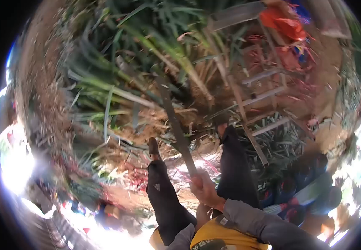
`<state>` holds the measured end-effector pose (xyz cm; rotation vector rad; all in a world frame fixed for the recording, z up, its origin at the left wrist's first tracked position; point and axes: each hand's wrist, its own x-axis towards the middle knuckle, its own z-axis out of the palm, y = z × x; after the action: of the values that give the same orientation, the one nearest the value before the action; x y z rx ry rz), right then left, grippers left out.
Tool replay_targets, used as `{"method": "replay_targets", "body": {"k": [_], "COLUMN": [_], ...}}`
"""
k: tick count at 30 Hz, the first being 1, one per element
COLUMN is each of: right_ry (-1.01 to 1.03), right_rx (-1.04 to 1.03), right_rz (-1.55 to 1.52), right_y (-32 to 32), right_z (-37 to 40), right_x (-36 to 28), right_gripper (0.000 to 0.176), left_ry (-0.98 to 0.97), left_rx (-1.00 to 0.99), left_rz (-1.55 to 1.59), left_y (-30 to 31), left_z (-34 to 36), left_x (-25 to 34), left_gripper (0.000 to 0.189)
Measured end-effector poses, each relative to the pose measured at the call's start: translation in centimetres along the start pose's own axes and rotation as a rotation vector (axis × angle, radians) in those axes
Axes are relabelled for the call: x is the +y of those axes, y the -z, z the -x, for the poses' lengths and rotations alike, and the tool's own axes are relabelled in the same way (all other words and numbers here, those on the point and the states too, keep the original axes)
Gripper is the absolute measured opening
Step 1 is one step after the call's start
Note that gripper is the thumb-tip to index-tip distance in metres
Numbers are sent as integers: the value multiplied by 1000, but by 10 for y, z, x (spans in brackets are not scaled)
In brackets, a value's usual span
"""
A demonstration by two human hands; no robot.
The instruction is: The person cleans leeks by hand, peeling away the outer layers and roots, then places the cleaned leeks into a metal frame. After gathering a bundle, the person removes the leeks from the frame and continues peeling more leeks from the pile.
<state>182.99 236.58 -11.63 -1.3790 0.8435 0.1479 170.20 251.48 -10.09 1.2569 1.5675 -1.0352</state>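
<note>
The right hand [204,188] was closed in a fist around the handle of a long dark steel machete [174,121]. Its blade ran away from the person, between two legs in dark trousers [163,196], with the tip in the base of a dense clump of long green strap-leaved plants [155,54]. The left hand [202,213] showed only as a sliver just beneath the right wrist, so I could not tell whether it was spread or curled.

Judging by the scene, the cutting was at an early stage. Most of the clump stood upright at the far side of the bare brown earth [326,79]. A loose heap of cut green leaves [280,141] lay under the near end of a pale wooden ladder-like frame [263,100].

Several dark blue rounded containers [305,175] sat near the right leg. They were too blurred to show what, if anything, they held.
</note>
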Motion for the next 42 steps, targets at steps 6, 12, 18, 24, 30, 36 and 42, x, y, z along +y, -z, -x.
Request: {"method": "replay_targets", "body": {"k": [6,12,18,24,30,36,42], "right_ry": [-40,-46,-153,-280,-300,-54,144], "right_rx": [586,1118,1147,1106,1071,1206,1171], "right_rz": [-599,-329,-357,-297,-152,-304,-542], "right_y": [43,125,154,174,172,122,149], "right_z": [-96,-158,-217,-261,-283,-219,-224], "right_x": [0,38,196,326,382,367,344], "right_gripper": [13,27,40,36,45,47,49], "left_ry": [-135,-239,-515,-312,-505,-791,-1251], "left_rx": [-189,-582,-627,-732,-654,-846,-861], "left_rz": [-21,119,74,133,137,103,31], "left_y": [-28,-40,-62,-58,-75,-79,-93], "left_z": [-34,-111,-150,-196,-192,-176,-145], "left_x": [104,255,398,433,437,424,400], "left_gripper": [51,40,43,34,33,30,27]}}
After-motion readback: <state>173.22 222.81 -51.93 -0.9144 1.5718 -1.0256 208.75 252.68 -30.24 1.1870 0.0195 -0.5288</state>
